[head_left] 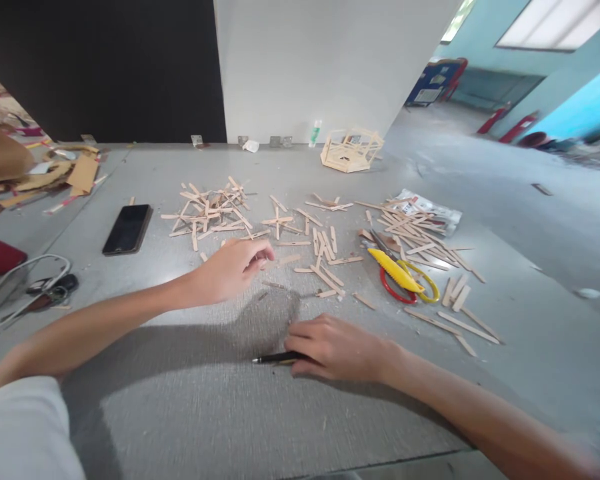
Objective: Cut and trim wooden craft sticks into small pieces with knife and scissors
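Note:
My right hand (pixel 333 348) rests low on the grey table, its fingers closed round a black pen (pixel 273 359) whose tip points left. My left hand (pixel 233 268) hovers near the scattered wooden craft sticks (pixel 213 210), thumb and fingers curled together. What those fingers hold, if anything, is too small to make out. Just right of the left hand lie more short cut sticks (pixel 325 243). Beyond my right hand, a yellow utility knife (pixel 395 270) lies across scissors (pixel 409 292) with red and yellow handles.
A hexagonal stick frame (pixel 351 155) stands by the upright white panel (pixel 320 60), beside a small green-and-white tube (pixel 315 133). On the left are a phone (pixel 127 229), a cable (pixel 45 263) and cardboard scraps (pixel 83 173). Sticks and a plastic packet (pixel 443 217) lie right.

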{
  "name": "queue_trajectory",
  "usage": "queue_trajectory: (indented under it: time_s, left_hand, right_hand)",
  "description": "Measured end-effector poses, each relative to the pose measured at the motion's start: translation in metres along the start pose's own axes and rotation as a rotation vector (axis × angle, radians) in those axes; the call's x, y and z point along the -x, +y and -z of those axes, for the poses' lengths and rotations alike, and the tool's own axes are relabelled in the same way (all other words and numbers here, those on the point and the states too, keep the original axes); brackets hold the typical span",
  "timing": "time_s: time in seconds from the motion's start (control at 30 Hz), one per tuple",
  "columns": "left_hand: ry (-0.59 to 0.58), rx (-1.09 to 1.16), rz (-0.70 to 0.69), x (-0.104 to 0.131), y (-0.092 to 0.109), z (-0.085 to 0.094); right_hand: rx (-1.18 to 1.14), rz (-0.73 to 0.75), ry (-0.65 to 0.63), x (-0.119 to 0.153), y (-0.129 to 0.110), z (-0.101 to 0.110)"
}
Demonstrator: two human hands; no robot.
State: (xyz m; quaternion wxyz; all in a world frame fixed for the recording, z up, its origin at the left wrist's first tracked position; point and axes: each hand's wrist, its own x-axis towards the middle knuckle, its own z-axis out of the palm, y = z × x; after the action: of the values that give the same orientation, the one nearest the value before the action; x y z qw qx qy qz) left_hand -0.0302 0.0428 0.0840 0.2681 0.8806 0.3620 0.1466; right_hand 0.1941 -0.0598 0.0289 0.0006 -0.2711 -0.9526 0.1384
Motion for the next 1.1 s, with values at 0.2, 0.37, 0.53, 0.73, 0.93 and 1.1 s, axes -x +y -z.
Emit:
queue_trajectory:
  time_s: [0.2,0.37,0.53,0.73,0.93,1.1]
  left_hand:
    - [-0.087,-0.108,0.013,-0.010,-0.020,-0.002]
    - [-0.236,-0.128,0.046,-0.012,-0.032,-0.006]
    - [-0.271,-0.172,0.029,-0.012,-0.036,-0.013]
    - [-0.312,-0.125,0.021,-0.012,-0.032,-0.012]
    - [-0.391,-0.001,0.002,-0.010,-0.022,-0.009]
    - [-0.448,-0.029,-0.023,-0.005,-0.019,-0.017]
  right_hand:
    - [0.080,0.044,0.066,-0.002,-0.003,-0.002]
    - [0.183,-0.454,0.293,0.003,0.023,-0.001]
    - [0.190,-0.550,0.336,0.004,0.031,-0.009]
    - [0.073,-0.270,0.369,0.001,0.017,-0.004]
    - [0.157,-0.605,0.504,0.016,0.063,0.001]
    - [0.145,-0.670,0.334,0.031,0.096,0.004]
